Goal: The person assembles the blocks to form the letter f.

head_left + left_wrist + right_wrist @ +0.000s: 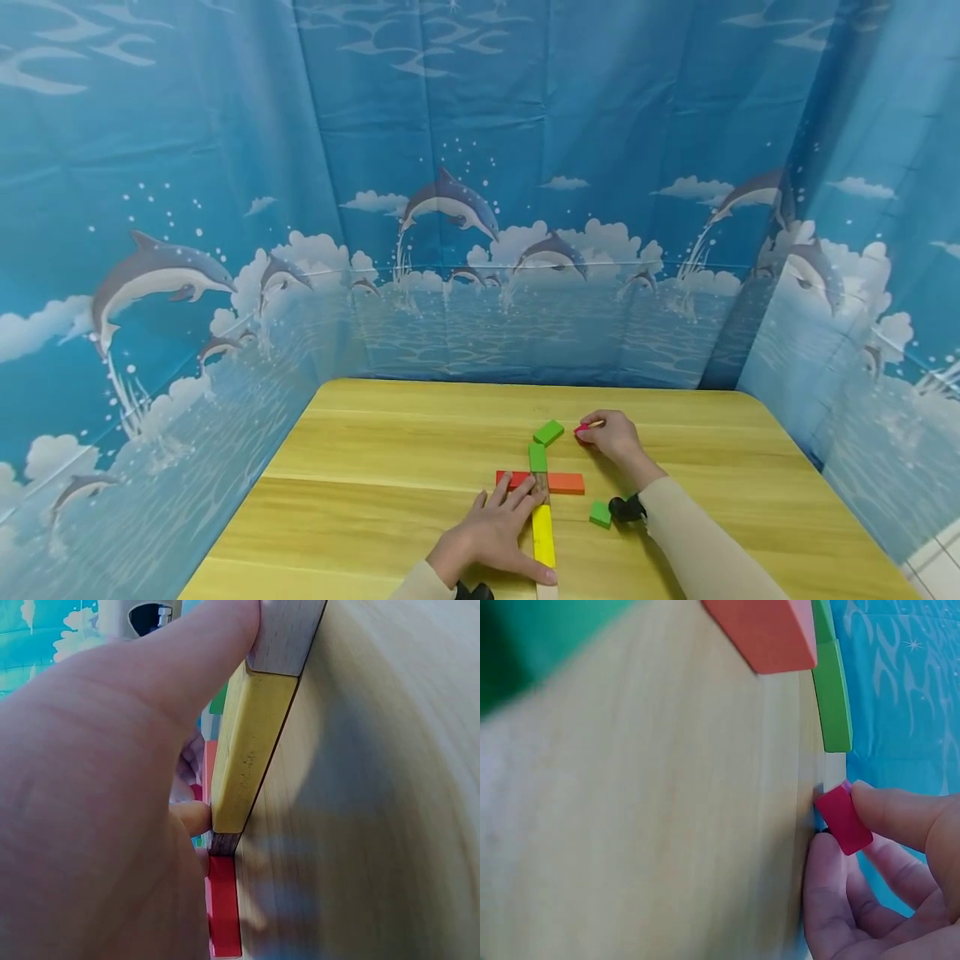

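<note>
My right hand (617, 435) pinches a small pinkish-red block (845, 817) between thumb and fingers, low over the table to the right of a slanted green block (549, 432). My left hand (493, 533) lies spread along a line of blocks. Its thumb touches the pale wooden block (289, 634) at the near end, while its fingertips rest about the brown block (542, 489) and the red block (510, 477). Between thumb and fingers runs a yellow block (543, 533). An orange block (566, 483) extends rightward from the line, and another green block (537, 457) sits at its far end.
A short green block (600, 514) sits apart on the right, close to the black wrist camera (628, 508). The wooden table (360, 467) has blue dolphin-print curtains (480, 325) behind it and along both sides.
</note>
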Motion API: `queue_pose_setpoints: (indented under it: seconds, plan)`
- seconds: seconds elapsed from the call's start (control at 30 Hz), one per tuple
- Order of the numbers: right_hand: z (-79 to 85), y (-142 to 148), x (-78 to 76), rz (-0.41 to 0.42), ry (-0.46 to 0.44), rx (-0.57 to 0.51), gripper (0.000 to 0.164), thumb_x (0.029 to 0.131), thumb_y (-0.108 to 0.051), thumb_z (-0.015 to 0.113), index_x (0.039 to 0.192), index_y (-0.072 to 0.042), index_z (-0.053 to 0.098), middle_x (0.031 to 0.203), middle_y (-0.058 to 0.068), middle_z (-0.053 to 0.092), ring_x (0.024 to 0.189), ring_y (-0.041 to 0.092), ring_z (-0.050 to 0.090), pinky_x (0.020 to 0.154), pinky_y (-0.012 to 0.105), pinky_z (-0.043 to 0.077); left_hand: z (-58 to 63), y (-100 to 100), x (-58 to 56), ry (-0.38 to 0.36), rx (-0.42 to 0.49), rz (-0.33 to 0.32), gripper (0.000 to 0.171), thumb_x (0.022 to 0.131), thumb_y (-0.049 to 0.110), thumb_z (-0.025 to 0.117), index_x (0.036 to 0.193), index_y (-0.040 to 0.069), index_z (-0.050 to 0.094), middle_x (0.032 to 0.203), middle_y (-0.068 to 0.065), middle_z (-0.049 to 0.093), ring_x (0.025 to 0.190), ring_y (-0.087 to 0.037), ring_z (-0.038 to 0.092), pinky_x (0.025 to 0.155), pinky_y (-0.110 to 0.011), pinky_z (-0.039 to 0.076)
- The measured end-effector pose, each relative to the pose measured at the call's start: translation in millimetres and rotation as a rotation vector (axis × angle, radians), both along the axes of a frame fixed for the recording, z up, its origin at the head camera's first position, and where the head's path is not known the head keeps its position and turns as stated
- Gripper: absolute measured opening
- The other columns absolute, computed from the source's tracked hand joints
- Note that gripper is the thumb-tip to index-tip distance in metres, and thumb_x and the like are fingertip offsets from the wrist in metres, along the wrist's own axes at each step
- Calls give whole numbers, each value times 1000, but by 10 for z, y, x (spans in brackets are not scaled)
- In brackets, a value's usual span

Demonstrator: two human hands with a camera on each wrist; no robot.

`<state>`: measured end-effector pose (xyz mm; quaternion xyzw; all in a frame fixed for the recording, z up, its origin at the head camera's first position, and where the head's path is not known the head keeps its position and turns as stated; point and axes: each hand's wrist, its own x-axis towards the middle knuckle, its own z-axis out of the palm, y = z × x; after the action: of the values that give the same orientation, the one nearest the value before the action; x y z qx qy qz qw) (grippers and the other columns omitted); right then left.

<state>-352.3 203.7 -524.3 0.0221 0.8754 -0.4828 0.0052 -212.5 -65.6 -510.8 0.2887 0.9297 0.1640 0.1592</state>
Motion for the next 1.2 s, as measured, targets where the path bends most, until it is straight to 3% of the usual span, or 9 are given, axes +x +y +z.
queue_pose_setpoints:
  seconds: [0.23,0.5,0.77,1.2]
  plan:
    - [21,-70,-106,12,4,-3,22,89,-7,76,110,-1,72,94,13,69,74,21,67,66,33,58,-3,-19,11,13,4,-3,103,77,82,62,161,41,19,168,10,7,154,-30,0,110,-71,19]
    - [56,-153,-169,-43,9,-26,22,89,-6,76,110,2,71,103,19,68,76,22,68,68,33,59,60,-1,39,11,15,-12,101,78,79,64,160,42,18,168,10,7,154,-31,1,110,-71,19]
    - [-17,-180,-277,-74,-31,-51,23,91,-11,76,110,0,71,109,21,68,81,25,67,65,32,58,54,10,40,15,10,0,103,77,80,64,161,40,20,168,10,7,154,-30,1,111,-71,19]
    - [-18,-193,-231,-74,-17,56,24,93,-20,74,108,-1,73,108,20,66,73,25,58,59,31,51,30,0,38,22,-4,-1,102,77,80,64,160,42,19,168,10,7,154,-30,1,110,-71,20]
